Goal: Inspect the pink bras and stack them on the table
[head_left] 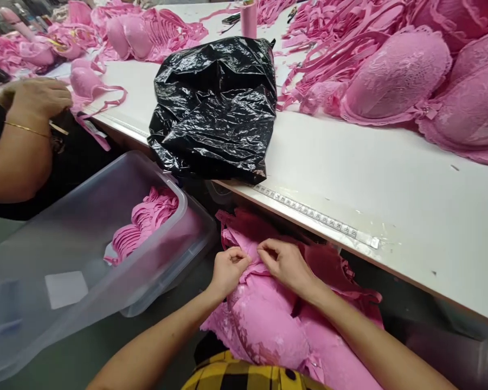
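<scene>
A heap of pink lace bra pieces lies in my lap below the table edge. My left hand pinches the pink fabric at the top of the heap, fingers closed. My right hand is right beside it, also pinching the same pink fabric near its upper edge. The two hands almost touch. What lies between the fingertips beyond the fabric is too small to make out.
A white table with a measuring tape along its edge carries a black plastic bag and piles of pink bras. A clear plastic bin with pink pieces stands at my left. Another person's hand works at the far left.
</scene>
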Motion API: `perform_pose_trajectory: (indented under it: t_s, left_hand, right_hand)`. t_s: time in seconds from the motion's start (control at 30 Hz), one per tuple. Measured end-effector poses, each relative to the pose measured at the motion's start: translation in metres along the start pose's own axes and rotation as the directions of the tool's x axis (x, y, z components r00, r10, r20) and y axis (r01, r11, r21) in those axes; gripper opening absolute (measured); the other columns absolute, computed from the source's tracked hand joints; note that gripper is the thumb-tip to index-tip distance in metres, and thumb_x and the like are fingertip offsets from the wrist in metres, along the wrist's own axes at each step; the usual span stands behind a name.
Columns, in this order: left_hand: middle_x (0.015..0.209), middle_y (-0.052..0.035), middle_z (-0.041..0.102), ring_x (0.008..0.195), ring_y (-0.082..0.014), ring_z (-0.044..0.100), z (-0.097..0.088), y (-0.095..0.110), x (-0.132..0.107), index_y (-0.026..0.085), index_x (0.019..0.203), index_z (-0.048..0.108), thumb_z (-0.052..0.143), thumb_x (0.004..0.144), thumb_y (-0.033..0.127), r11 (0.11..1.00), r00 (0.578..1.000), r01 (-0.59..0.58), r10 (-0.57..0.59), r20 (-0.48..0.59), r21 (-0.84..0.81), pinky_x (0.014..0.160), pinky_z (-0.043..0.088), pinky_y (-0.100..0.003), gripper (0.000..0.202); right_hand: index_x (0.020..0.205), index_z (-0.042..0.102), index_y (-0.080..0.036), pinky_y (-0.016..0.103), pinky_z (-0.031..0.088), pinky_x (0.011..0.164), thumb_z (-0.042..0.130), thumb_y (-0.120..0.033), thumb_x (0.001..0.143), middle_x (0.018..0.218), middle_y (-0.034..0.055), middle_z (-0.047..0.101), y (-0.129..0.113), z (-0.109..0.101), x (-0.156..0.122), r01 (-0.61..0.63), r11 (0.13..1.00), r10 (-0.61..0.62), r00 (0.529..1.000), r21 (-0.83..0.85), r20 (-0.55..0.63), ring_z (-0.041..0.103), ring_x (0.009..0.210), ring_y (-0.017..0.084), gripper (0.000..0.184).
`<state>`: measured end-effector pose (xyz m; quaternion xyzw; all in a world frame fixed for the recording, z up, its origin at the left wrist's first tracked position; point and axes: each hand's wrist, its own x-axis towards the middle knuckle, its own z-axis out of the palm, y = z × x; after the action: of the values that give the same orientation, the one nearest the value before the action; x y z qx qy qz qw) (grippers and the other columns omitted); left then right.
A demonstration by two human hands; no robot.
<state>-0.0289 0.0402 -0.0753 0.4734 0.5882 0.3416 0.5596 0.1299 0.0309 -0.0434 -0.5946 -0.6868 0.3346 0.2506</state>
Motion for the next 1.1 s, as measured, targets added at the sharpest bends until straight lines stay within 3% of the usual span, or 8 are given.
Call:
perform_pose_trajectory:
  t_s: [0.1,0.37,0.57,0.8,1.1]
  left_hand:
    - [0.060,-0.0002,0.056,0.057,-0.0113,0.049,0.004,0.002,0.000,0.016,0.052,0.068,0.069,0.059,0.017,0.999,0.999,-0.046,0.046,-0.016,0.015,0.053,0.038,-0.021,0.007]
    - [0.065,-0.0012,0.056,0.063,-0.0138,0.051,0.005,0.003,-0.001,0.019,0.057,0.073,0.067,0.060,0.016,0.997,0.998,-0.068,0.069,-0.017,0.023,0.058,0.039,-0.023,0.007]
    - [0.062,-0.0001,0.057,0.061,-0.0133,0.051,0.008,-0.001,0.003,0.019,0.050,0.070,0.066,0.056,0.012,0.998,0.997,-0.014,0.010,-0.077,-0.055,0.058,0.040,-0.023,0.011]
    - [0.053,0.0025,0.056,0.048,-0.0081,0.046,0.012,-0.012,0.006,0.013,0.058,0.063,0.063,0.058,0.018,0.966,0.981,0.111,-0.145,-0.133,-0.232,0.049,0.037,-0.020,0.004]
    - [0.056,0.0049,0.051,0.054,-0.0083,0.043,0.016,0.001,0.012,0.014,0.058,0.053,0.067,0.058,0.019,0.982,0.997,0.070,-0.064,0.044,-0.173,0.051,0.036,-0.019,0.015]
  right_hand:
    - [0.072,0.065,-0.017,0.022,0.034,0.053,0.056,-0.017,0.079,0.069,0.0031,0.066,-0.003,0.004,0.004,-0.047,0.992,0.055,0.996,-0.117,0.070,0.057,0.059,0.015,0.011]
    - [0.066,0.062,-0.016,0.024,0.025,0.049,0.052,-0.011,0.075,0.066,0.0053,0.064,-0.004,0.017,0.012,-0.038,0.975,0.055,0.996,-0.220,0.072,0.053,0.055,0.015,0.015]
    - [0.061,0.058,-0.017,0.023,0.026,0.049,0.052,-0.010,0.070,0.058,-0.0001,0.057,0.000,0.026,0.018,0.020,0.985,-0.013,0.999,-0.170,0.041,0.046,0.050,0.012,0.013]
    - [0.062,0.056,-0.017,0.023,0.026,0.050,0.051,-0.011,0.073,0.059,-0.0003,0.056,-0.004,0.028,0.015,0.051,0.986,-0.060,0.997,-0.160,-0.056,0.045,0.051,0.011,0.014]
    - [0.064,0.057,-0.018,0.024,0.027,0.053,0.053,-0.008,0.072,0.064,0.0007,0.060,-0.007,0.027,0.008,0.079,0.985,-0.097,0.989,-0.151,-0.111,0.049,0.055,0.012,0.013]
